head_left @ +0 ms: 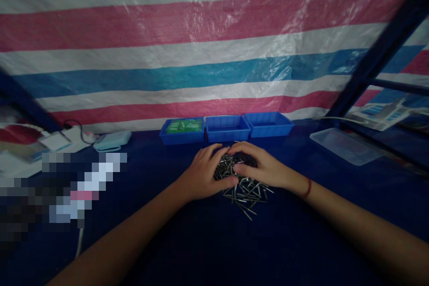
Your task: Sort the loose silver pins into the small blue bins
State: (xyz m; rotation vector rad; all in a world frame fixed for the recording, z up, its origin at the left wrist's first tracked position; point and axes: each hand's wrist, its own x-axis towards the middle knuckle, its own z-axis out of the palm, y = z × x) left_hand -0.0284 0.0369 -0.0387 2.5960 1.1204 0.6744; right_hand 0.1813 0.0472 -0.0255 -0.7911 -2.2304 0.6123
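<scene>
Forearms point(355, 219): stretched from the near edge toward the middle blue tray point(228, 134), a dark red band point(307, 187) around the right wrist.
Left hand point(203, 176): in front of the middle tray, cupped at the left side of the metal pins, fingers curved and parted from the thumb, not clenched.
Right hand point(268, 167): in front of the middle tray and a little to its right, arched over the pins, fingers bent, thumb apart; whether its fingertips pinch any pin, I cannot tell.
Metal pins point(244, 192): loose heap on the dark blue table point(201, 250), in front of the middle tray, some fanned toward the near side.
Left tray point(182, 138): just beside the middle tray, holding a green packet point(184, 126).
Right tray point(271, 131): just beside the middle tray, other side.
Clear plastic lid point(348, 146): well right of the middle tray.
Striped sheet point(201, 71): behind the middle tray.
</scene>
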